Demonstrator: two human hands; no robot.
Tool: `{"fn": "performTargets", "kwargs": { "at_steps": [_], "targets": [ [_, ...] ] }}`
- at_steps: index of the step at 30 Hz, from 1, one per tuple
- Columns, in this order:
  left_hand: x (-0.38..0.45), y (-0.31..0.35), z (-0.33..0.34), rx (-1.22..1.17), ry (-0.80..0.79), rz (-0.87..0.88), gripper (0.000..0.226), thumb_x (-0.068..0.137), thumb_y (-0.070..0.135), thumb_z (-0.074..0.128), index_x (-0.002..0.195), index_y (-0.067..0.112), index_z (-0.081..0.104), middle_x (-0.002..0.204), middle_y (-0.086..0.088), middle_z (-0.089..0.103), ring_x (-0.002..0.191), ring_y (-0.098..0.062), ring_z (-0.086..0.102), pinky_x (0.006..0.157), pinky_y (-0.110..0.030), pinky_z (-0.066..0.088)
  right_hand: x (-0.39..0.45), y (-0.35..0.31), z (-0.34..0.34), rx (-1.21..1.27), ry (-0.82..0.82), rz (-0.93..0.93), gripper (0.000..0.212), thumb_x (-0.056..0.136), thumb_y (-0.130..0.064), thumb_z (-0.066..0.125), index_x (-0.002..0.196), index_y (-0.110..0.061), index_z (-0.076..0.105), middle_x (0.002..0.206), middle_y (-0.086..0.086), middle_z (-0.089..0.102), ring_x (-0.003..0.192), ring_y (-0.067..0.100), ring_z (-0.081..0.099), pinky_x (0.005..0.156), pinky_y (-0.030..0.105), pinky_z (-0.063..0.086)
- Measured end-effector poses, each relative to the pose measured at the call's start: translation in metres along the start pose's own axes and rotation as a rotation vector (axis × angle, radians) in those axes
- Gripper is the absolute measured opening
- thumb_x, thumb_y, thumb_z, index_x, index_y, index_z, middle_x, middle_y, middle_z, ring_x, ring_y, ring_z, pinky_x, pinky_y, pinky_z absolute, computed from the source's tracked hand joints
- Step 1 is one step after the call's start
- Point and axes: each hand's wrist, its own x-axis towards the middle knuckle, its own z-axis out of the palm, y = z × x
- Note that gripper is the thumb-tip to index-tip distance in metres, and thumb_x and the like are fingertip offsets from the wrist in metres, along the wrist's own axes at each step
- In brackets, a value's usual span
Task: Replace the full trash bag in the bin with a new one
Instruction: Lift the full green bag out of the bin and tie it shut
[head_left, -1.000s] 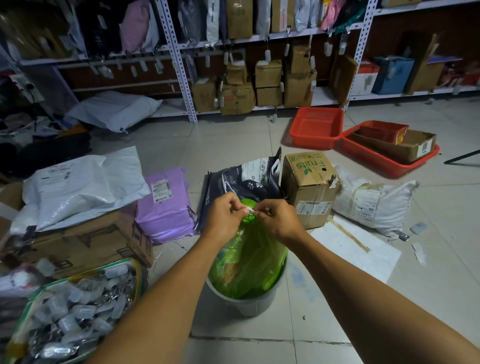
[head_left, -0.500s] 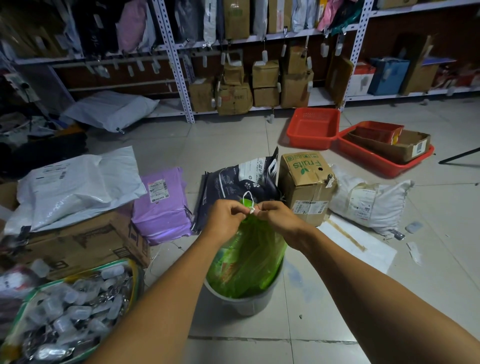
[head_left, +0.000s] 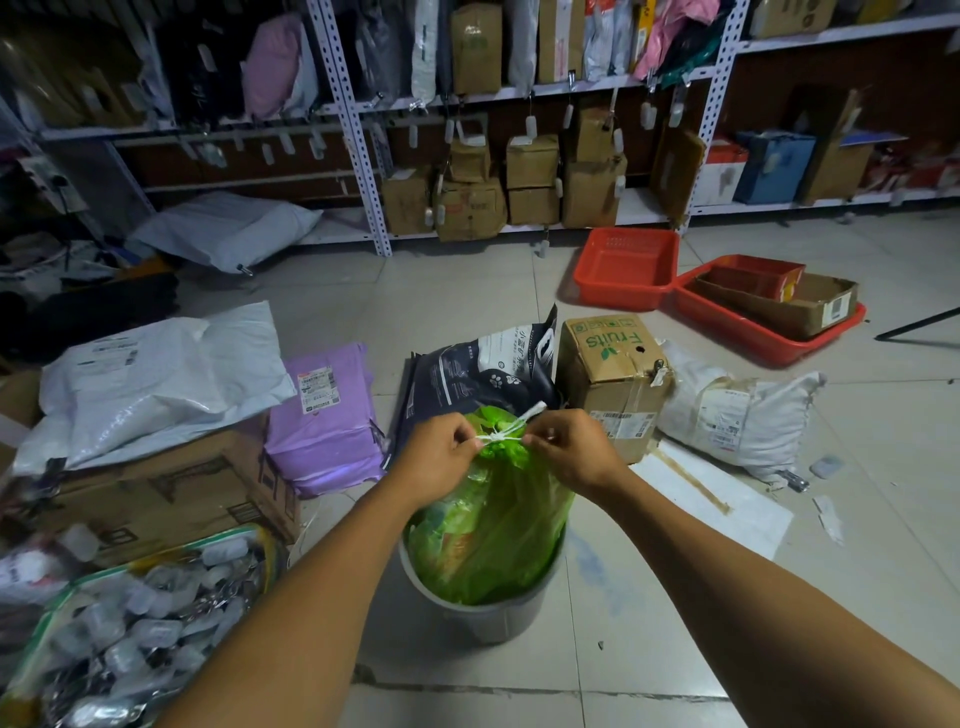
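A full green trash bag stands in a grey round bin on the tiled floor. The bag's neck is gathered and bound by a white drawstring. My left hand pinches the string's left end. My right hand pinches the right end, and the string is stretched taut between them over the bag's top. One loose end of the string sticks up toward the back. No fresh bag is in view.
Around the bin lie a dark printed pouch, a cardboard fruit box, a purple parcel, white sacks and a brown carton. A clear bag of small packets sits at the near left. Red trays and shelving stand behind.
My hands have drawn apart sideways, pulling the white string tight around the bag's neck. The knot now shows between them.
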Motion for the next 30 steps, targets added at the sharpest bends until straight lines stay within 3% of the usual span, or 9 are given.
{"fn": "performTargets", "kwargs": {
  "at_steps": [3, 9, 13, 18, 21, 24, 26, 30],
  "targets": [
    [-0.002, -0.006, -0.006, 0.166, 0.001, 0.048, 0.011, 0.093, 0.019, 0.056, 0.084, 0.013, 0.059, 0.086, 0.002, 0.06, 0.079, -0.015, 0.055, 0.066, -0.026, 0.039, -0.004, 0.004, -0.001, -0.11, 0.079, 0.013, 0.012, 0.089, -0.012, 0.062, 0.089, -0.009, 0.074, 0.084, 0.001, 0.07, 0.076, 0.014, 0.059, 0.066, 0.024, 0.037],
    [-0.003, -0.009, -0.014, 0.353, -0.065, 0.099, 0.01, 0.094, 0.012, 0.047, 0.089, 0.014, 0.055, 0.098, -0.004, 0.058, 0.087, -0.017, 0.052, 0.075, -0.03, 0.04, -0.006, 0.007, 0.005, -0.197, 0.105, 0.041, 0.016, 0.088, -0.005, 0.056, 0.084, -0.007, 0.072, 0.087, 0.009, 0.073, 0.082, 0.028, 0.065, 0.066, 0.033, 0.043],
    [-0.002, -0.008, -0.013, 0.334, -0.025, 0.071, 0.011, 0.094, 0.012, 0.049, 0.086, 0.015, 0.056, 0.097, -0.002, 0.06, 0.089, -0.018, 0.056, 0.078, -0.032, 0.044, -0.006, 0.008, 0.004, -0.227, 0.108, 0.053, 0.017, 0.083, -0.003, 0.058, 0.085, -0.012, 0.073, 0.091, 0.009, 0.074, 0.086, 0.03, 0.065, 0.071, 0.036, 0.05],
    [-0.008, -0.013, -0.01, 0.133, 0.103, 0.006, 0.011, 0.089, 0.019, 0.064, 0.077, 0.018, 0.063, 0.077, 0.006, 0.063, 0.069, -0.008, 0.056, 0.064, -0.023, 0.041, -0.008, 0.013, 0.005, -0.31, 0.169, 0.05, 0.014, 0.086, -0.024, 0.06, 0.095, -0.023, 0.072, 0.1, 0.006, 0.072, 0.089, 0.029, 0.066, 0.068, 0.032, 0.05],
    [-0.013, -0.032, -0.019, 0.08, 0.148, -0.032, 0.011, 0.086, 0.025, 0.067, 0.077, 0.018, 0.067, 0.079, 0.003, 0.069, 0.074, -0.013, 0.061, 0.07, -0.027, 0.047, -0.012, 0.012, 0.0, -0.488, 0.228, 0.012, 0.027, 0.09, -0.029, 0.056, 0.114, -0.026, 0.069, 0.113, 0.003, 0.067, 0.1, 0.028, 0.056, 0.077, 0.034, 0.043],
    [-0.021, -0.06, -0.023, 0.12, 0.128, -0.137, 0.008, 0.085, 0.021, 0.067, 0.079, 0.017, 0.071, 0.083, 0.0, 0.072, 0.079, -0.018, 0.064, 0.073, -0.026, 0.046, -0.011, 0.001, 0.003, -0.607, 0.29, -0.091, 0.028, 0.09, -0.028, 0.054, 0.113, -0.029, 0.069, 0.117, -0.003, 0.066, 0.108, 0.027, 0.047, 0.086, 0.04, 0.034],
    [-0.028, -0.077, -0.016, 0.136, 0.054, -0.194, 0.009, 0.084, 0.019, 0.068, 0.09, 0.017, 0.073, 0.094, -0.004, 0.074, 0.091, -0.021, 0.067, 0.081, -0.027, 0.047, -0.006, -0.006, 0.011, -0.521, 0.222, -0.155, 0.029, 0.091, -0.027, 0.053, 0.116, -0.028, 0.067, 0.119, -0.004, 0.065, 0.111, 0.026, 0.049, 0.09, 0.04, 0.036],
    [-0.035, -0.092, -0.004, 0.091, -0.004, -0.264, 0.036, 0.085, 0.02, 0.069, 0.121, 0.015, 0.066, 0.117, -0.008, 0.069, 0.109, -0.021, 0.063, 0.093, -0.027, 0.043, -0.002, -0.013, 0.03, -0.406, -0.011, -0.163, 0.037, 0.091, -0.037, 0.057, 0.126, -0.025, 0.061, 0.124, 0.008, 0.06, 0.112, 0.03, 0.055, 0.089, 0.042, 0.05]
  ]
}}
